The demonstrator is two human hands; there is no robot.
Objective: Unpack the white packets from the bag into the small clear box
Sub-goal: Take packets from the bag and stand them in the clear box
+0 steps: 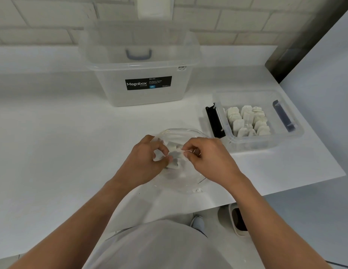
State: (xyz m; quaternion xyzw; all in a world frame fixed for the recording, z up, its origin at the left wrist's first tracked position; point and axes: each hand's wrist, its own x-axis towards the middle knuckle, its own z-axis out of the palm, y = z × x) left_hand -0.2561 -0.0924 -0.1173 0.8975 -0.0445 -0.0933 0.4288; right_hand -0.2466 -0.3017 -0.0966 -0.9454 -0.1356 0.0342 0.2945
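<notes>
- Both hands meet over the clear bag [180, 179], which lies flat on the white tabletop [62, 152] right in front of the person.
- Left hand [147, 160]: grip pinched narrow on the bag film and the near edge of the white packets [174, 152]. Can't tell whether it has a packet or only plastic.
- Right hand [206, 156]: thumb and forefinger closed in a narrow pinch on the right edge of the same clump; the other fingers are curled under. Looks like it holds one packet or its tag, unclear which.
- A few packets remain bunched between the two hands, inside or at the mouth of the bag.
- Small clear box [266, 140]: open, to the right and slightly beyond the hands, near but not touching the bag. It already holds many packets [247, 121] standing in rows, so my guess is the task is well along.
- Key relation: the box lies off to the right, so the right hand is nearer. Likely move is the right hand carrying a packet right and forward while the left pins the bag.
- The box's long axis runs roughly left-right, with its black latch [214, 121] on the side facing the bag; the packet has to clear that latch and the rim.
- Big Megabox tub [146, 84] at the back is not involved.
</notes>
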